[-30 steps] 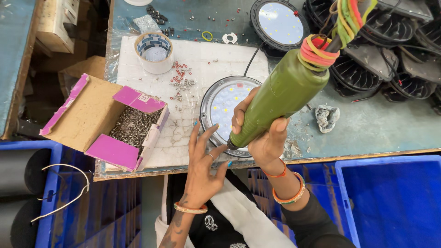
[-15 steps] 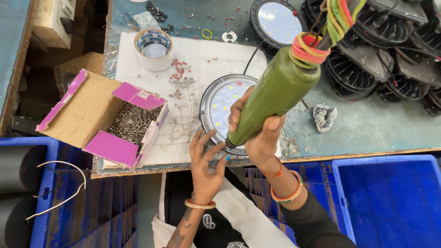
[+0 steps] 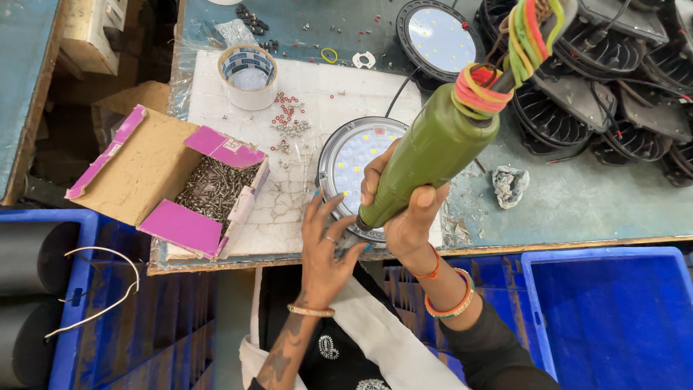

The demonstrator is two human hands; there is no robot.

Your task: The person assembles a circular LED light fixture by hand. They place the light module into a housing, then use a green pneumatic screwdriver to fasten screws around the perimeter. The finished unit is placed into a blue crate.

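The green driver (image 3: 433,155) hides its tip and the round lamp's (image 3: 346,155) right side.

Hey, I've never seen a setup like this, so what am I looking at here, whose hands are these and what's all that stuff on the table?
This is one view from a camera worn on a person's head, looking down at a workbench. The right hand grips a green power screwdriver, tip down on the rim of a round lamp. The left hand rests spread at the lamp's near edge. To the left is an open cardboard box of screws, behind it a roll of tape. Dark lamp housings are piled at the back right, and blue bins stand below.
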